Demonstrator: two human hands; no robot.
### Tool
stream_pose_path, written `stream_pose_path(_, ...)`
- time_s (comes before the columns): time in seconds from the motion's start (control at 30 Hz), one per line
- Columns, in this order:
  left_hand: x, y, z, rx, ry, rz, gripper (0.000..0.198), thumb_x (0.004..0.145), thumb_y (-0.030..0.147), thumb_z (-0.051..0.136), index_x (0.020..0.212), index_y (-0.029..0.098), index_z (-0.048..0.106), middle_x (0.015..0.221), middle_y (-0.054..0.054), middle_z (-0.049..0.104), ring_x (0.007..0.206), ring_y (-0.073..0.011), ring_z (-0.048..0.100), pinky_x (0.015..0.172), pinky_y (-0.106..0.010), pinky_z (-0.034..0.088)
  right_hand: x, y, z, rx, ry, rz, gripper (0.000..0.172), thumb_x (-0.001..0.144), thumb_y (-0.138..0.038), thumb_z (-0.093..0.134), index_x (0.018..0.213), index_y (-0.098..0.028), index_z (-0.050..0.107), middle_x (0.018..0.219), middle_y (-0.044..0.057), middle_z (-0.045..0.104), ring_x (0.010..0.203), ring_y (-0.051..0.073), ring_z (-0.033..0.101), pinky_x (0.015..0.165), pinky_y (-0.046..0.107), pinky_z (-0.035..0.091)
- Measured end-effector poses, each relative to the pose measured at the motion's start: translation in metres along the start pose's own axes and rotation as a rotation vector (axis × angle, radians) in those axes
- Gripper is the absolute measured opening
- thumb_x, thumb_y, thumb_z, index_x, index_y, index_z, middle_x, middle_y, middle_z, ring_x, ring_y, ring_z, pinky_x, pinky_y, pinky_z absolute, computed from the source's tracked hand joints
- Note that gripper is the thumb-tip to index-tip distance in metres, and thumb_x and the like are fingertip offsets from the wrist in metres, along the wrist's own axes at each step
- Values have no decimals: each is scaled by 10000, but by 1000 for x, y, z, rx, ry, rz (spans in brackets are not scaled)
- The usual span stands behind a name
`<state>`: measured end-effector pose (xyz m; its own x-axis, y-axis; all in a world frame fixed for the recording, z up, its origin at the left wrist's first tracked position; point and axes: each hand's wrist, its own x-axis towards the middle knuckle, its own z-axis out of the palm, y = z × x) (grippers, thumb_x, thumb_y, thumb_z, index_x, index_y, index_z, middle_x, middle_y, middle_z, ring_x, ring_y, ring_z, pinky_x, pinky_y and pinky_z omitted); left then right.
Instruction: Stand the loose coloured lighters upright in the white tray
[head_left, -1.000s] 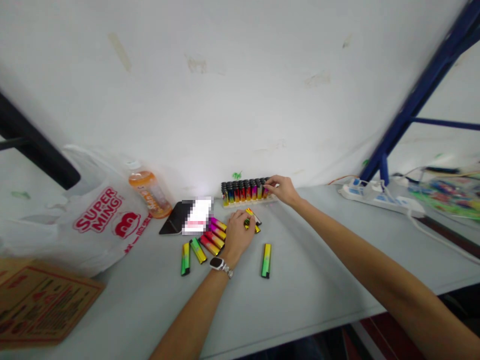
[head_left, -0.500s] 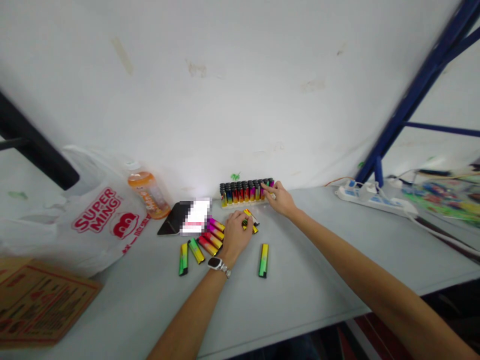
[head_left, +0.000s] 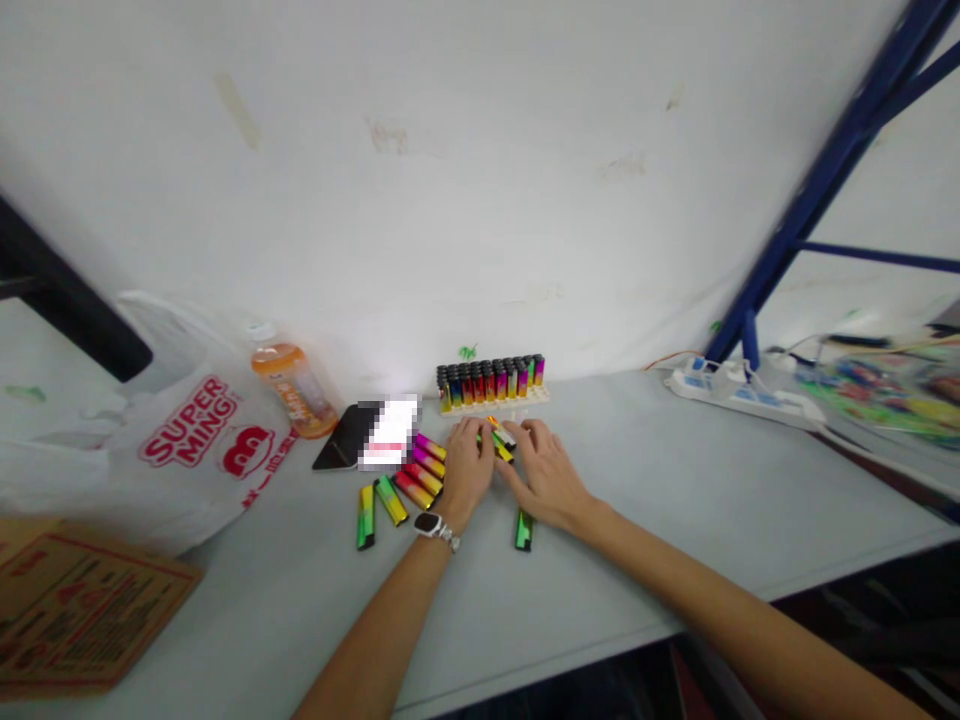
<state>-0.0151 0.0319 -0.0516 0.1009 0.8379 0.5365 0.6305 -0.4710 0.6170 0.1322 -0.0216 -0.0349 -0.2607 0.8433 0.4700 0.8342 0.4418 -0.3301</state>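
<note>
Loose lighters (head_left: pixel 504 450) in yellow, green and silver lie between my hands. My left hand (head_left: pixel 469 465), with a watch at its wrist, has its fingers curled down beside them; what is under its fingertips is hidden. My right hand (head_left: pixel 553 475) is spread low over the table, thumb apart from the fingers, its fingertips close to the same lighters. A green lighter (head_left: pixel 523 530) shows partly from under its palm. Behind the hands, rows of black-topped lighters (head_left: pixel 487 382) stand upright in a pale tray (head_left: pixel 538 395), whose right front part shows bare.
Pink, red and green lighters (head_left: pixel 416 488) lie left of my left hand. Beyond them are a phone (head_left: pixel 349 437), an orange drink bottle (head_left: pixel 296 390), a plastic bag (head_left: pixel 202 440) and a cardboard box (head_left: pixel 90 610). A power strip (head_left: pixel 742 395) lies at right by a blue frame (head_left: pixel 810 190).
My right hand has come away from the upright lighters, moving down and toward me beside the left hand, and now partly covers the green lighter. My left hand has hardly moved.
</note>
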Motion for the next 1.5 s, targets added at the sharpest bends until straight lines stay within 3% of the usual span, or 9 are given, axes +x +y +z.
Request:
stream_pose_path(0.13, 0, 1, -1, -44, 33, -15, 263, 981, 253, 304, 927, 196, 554, 938, -75, 607, 952, -214, 554, 901, -385, 446, 1, 2, 5, -138, -64, 20, 545, 951, -410, 429, 1441, -176, 380, 1283, 183, 471, 1182, 301, 432, 958, 413, 355)
stream_pose_path(0.3, 0, 5, -3, -115, 27, -66, 283, 985, 283, 290, 1000, 189, 556, 1018, -91, 612, 1031, -216, 552, 974, -407, 433, 23, 18, 13, -232, -67, 99, 561, 954, -450, 404, 1427, -148, 399, 1262, 194, 486, 1166, 313, 428, 947, 413, 322)
stream_pose_path(0.6, -4, 3, 1, -160, -137, -106, 512, 996, 436, 192, 1250, 148, 531, 1329, -153, 566, 1290, -218, 479, 1145, -435, 317, 67, 40, 26, -270, -26, 220, 521, 957, -542, 360, 1256, -145, 514, 1196, 185, 518, 1110, 307, 447, 913, 419, 328)
stream_pose_path(0.7, -4, 3, 0, -223, -167, -161, 588, 992, 480, 153, 1321, 135, 497, 1382, -154, 535, 1327, -210, 452, 1174, -424, 274, 75, 45, 25, -238, 18, 268, 425, 978, -467, 340, 1177, -150, 543, 1198, 177, 513, 1092, 289, 462, 900, 404, 348)
stream_pose_path(0.77, -4, 4, -2, -289, -165, -201, 621, 988, 507, 132, 1339, 141, 489, 1402, -146, 522, 1336, -201, 444, 1182, -409, 260, 75, 49, 19, -181, 2, 200, 296, 969, -311, 353, 1100, -153, 567, 1154, 156, 526, 1061, 260, 480, 889, 372, 366)
stream_pose_path(0.87, -4, 7, -4, -371, -137, -248, 643, 983, 533, 110, 1324, 160, 509, 1395, -128, 533, 1324, -189, 457, 1178, -388, 269, 68, 54, 4, -89, -163, -82, 266, 811, -117, 465, 1039, -162, 596, 1080, 112, 548, 1014, 229, 496, 874, 328, 383)
stream_pose_path(1.0, -4, 8, -4, -394, -91, -269, 631, 979, 555, 132, 1305, 185, 526, 1363, -107, 561, 1308, -191, 470, 1164, -380, 288, 56, 56, -15, -138, -372, -316, 324, 697, -123, 556, 999, -197, 646, 1111, 90, 559, 1030, 241, 500, 866, 333, 366)
stream_pose_path(1.2, -5, 5, -2, -381, -71, -255, 623, 980, 558, 142, 1284, 187, 540, 1318, -107, 585, 1290, -193, 480, 1156, -375, 296, 56, 53, -22, -269, -458, -293, 266, 702, -252, 612, 957, -177, 634, 1018, 103, 594, 943, 240, 541, 816, 330, 366)
stream_pose_path(1.5, -6, -1, 2, -354, -43, -230, 535, 993, 514, 187, 1214, 219, 574, 1267, -94, 617, 1235, -192, 525, 1131, -402, 341, 46, 56, -11, -215, -406, -80, 212, 801, -260, 512, 968, -170, 608, 919, 100, 676, 817, 226, 593, 739, 300, 386)
